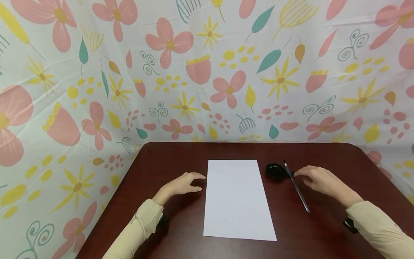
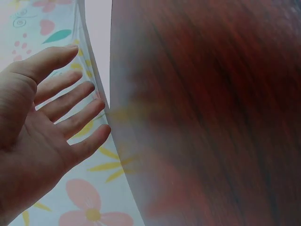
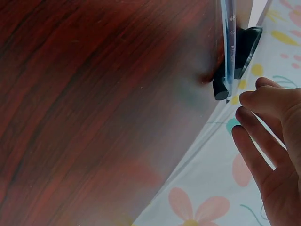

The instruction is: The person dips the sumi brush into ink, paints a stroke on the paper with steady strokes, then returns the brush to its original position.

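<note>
In the head view my left hand (image 1: 182, 184) is just left of a blank white sheet of paper (image 1: 237, 201). Its fingers and thumb are apart and hold nothing; the left wrist view shows the same hand (image 2: 51, 113) with loosely spread fingers. On the sheet's right side, my right hand (image 1: 318, 180) is beside a small black shallow dish (image 1: 275, 171) with a short handle. A slim, dark pointed pencil or pen (image 1: 297, 189) lies slantwise across that handle. The right wrist view shows my relaxed right fingers (image 3: 247, 146) near the handle, a small gap between, gripping nothing.
All of this lies on a dark red-brown wooden table (image 1: 171, 158) with rounded far corners. A white cloth (image 1: 200, 97) printed with flowers and leaves hangs behind and along the left side. Dark wrist devices (image 1: 350, 225) show below the light sleeves.
</note>
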The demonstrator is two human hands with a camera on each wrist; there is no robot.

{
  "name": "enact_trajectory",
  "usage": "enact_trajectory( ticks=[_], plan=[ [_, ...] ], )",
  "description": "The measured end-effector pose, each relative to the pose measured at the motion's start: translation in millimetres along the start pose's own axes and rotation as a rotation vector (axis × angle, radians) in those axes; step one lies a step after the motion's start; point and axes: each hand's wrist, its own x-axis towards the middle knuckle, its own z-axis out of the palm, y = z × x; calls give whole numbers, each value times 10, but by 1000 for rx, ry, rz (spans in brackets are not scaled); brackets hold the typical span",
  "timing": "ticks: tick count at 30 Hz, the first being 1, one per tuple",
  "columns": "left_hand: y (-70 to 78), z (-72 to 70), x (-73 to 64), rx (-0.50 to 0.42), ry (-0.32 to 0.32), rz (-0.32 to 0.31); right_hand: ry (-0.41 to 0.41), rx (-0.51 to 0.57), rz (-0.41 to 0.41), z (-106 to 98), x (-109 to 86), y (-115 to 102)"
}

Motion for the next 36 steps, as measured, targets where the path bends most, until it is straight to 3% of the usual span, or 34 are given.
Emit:
enact_trajectory(
  ticks=[15,21,29,36],
  plan=[
    [63,111,96,117,-53,47,-9,-3,-57,1,0,-61],
    [107,147,118,141,-66,18,6,-4,-112,17,0,-95],
    [152,194,137,163,-91,-15,-50,-26,-130,45,15,-145],
    [184,204,131,181,-110,-39,-27,-45,-187,59,24,-151]
  ],
)
